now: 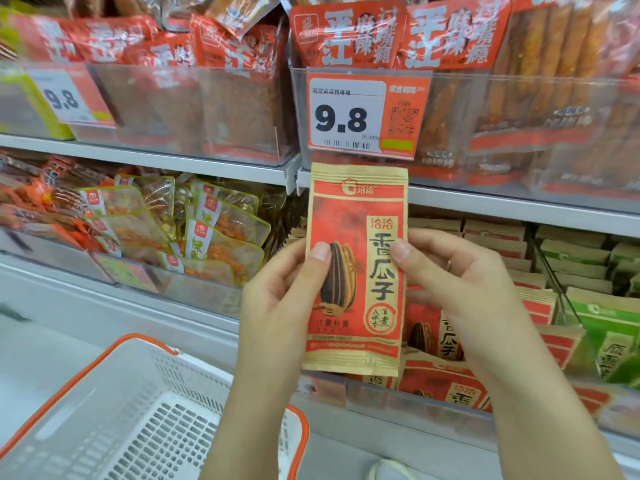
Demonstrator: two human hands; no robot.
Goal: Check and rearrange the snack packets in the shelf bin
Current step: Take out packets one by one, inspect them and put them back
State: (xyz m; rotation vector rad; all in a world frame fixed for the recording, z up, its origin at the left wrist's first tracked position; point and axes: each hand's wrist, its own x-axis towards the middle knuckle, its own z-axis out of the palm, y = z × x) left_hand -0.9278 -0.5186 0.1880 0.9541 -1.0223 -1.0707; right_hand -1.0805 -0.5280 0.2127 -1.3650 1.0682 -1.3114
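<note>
You've got the red-and-tan sunflower seed packet (356,268) upright in front of the shelf edge, just above the clear shelf bin (398,393) where matching packets (446,375) are stacked, your left hand (280,299) pinching its left edge with the thumb on the printed face and your right hand (460,275) gripping the right edge the same way. It looks light and papery, a soft pouch that will crease and sag if squeezed mid-panel, so keep to the 2 side seams or the crimped top, and don't crush the loose seeds inside. The white basket (131,410) sits below-left.
</note>
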